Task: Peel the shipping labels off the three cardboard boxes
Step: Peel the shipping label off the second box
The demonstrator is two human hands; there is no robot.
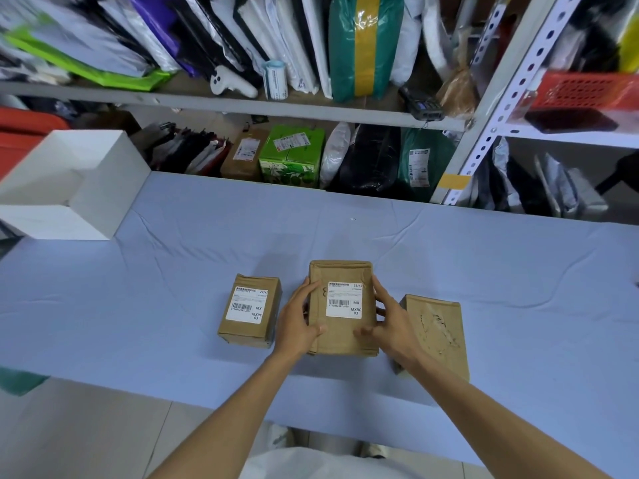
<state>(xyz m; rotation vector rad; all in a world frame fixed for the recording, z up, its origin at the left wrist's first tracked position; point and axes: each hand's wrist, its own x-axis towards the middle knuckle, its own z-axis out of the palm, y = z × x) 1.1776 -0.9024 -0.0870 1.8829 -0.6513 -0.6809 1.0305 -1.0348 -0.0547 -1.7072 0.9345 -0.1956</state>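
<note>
Three cardboard boxes lie in a row on the blue table. The middle box [340,335] carries a white shipping label [344,299] on its top. My left hand [300,321] grips its left side and my right hand [389,321] grips its right side, thumbs on the top face. The left box [249,311] also bears a white label [247,304] and nobody touches it. The right box [436,331] shows a torn, scuffed patch [438,331] on top with no label on it; my right forearm covers its near left corner.
An open white box [86,188] stands at the table's back left. Behind the blue cloth [345,229] rise metal shelves [242,102] packed with parcels and bags. The table's front edge runs just below the boxes, with floor tiles beneath.
</note>
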